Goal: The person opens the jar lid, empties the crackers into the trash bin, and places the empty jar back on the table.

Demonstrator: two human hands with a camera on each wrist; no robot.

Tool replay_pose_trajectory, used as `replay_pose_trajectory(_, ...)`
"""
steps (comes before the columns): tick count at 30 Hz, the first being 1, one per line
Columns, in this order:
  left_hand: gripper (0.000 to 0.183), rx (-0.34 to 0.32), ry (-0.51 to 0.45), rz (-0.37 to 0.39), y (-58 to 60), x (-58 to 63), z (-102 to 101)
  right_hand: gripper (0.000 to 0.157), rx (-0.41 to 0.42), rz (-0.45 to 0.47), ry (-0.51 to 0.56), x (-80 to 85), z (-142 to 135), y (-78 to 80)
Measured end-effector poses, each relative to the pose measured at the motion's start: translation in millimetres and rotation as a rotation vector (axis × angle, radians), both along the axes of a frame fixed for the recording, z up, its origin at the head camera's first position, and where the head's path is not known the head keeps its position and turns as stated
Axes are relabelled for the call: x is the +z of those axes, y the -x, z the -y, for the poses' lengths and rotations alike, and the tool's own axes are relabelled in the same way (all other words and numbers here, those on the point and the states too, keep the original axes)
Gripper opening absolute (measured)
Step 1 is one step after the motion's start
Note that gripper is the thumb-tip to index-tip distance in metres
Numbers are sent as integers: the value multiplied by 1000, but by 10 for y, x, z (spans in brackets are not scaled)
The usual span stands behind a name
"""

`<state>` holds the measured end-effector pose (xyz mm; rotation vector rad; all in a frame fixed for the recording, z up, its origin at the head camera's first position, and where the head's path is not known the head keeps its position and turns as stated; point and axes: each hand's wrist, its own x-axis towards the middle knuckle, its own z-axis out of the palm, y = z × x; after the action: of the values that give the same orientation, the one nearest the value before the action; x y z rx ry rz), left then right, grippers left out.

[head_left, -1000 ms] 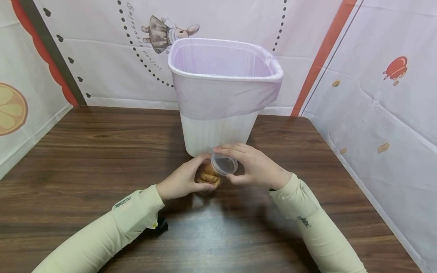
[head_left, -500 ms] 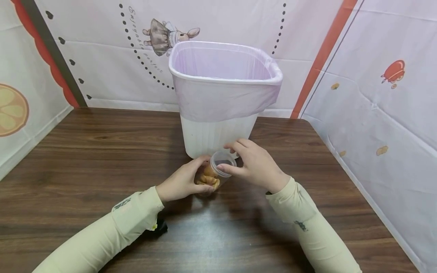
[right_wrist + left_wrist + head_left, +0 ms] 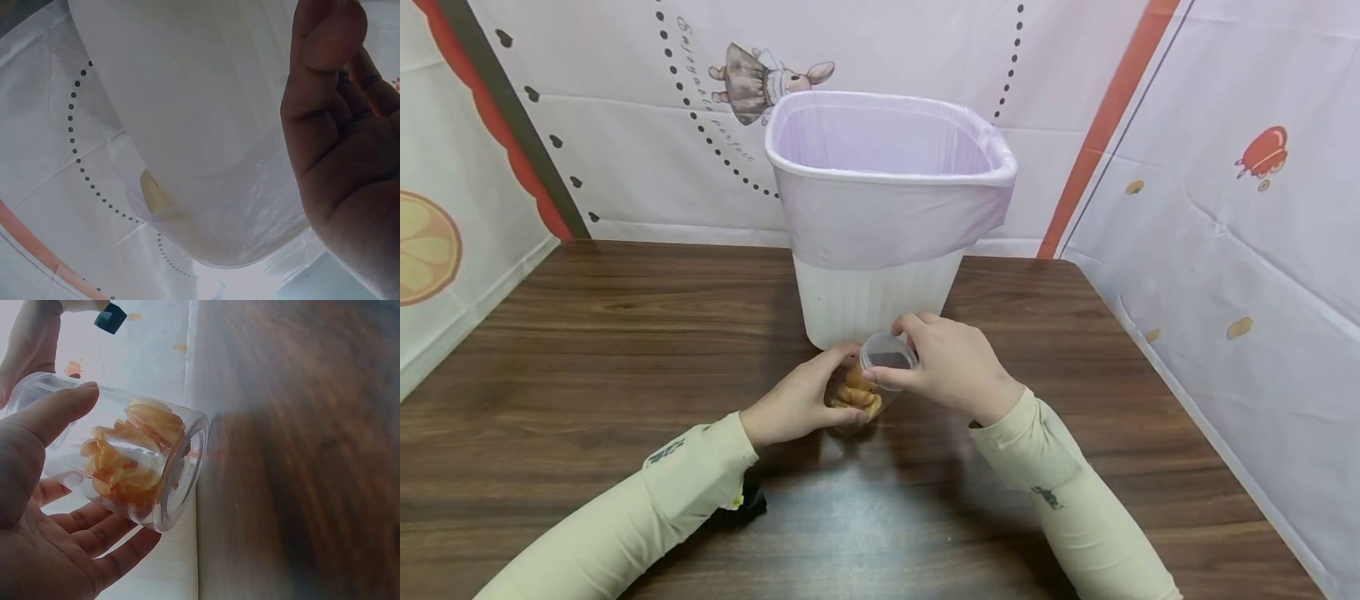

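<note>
My left hand (image 3: 797, 400) grips the side of a clear plastic jar (image 3: 128, 450), thumb on one side and fingers round the other. Yellow-brown pieces that look like pastry or dried snack (image 3: 128, 459) lie in its bottom part. The jar is tilted, its capped end toward my right hand (image 3: 958, 367). There the thumb and fingertips close round a clear round lid (image 3: 889, 354). In the right wrist view the right hand (image 3: 350, 144) shows at the right side, while its fingertips and the lid are out of sight.
A white waste bin (image 3: 880, 292) with a thin pinkish liner (image 3: 895, 221) folded over its rim stands just behind the jar. Both are on a dark wooden table (image 3: 625, 358). Printed cloth walls (image 3: 1210, 275) enclose the table. A small black object (image 3: 748, 504) shows below the left wrist.
My right fingers lifted off the lid half a second ago, with the thumb across it, and are back round it now. The left hand and jar have hardly moved.
</note>
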<state>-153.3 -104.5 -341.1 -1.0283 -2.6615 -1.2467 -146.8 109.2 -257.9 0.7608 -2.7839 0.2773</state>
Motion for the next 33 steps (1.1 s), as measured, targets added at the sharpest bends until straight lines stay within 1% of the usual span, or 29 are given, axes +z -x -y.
replay_pose_trajectory(4,67,2,0,1,9,0,-10,55,22,22,10,3,-19,19)
replay_pose_trajectory(10,69,2,-14,22,12,2,-13,54,74,61,23,34,-43,32)
replay_pose_trajectory(21,70,8,-2,16,21,-5,-25,55,195,97,46,38,-107,75)
replay_pose_trajectory(33,70,6,-3,24,16,1,-29,57,227,127,49,50,-129,90)
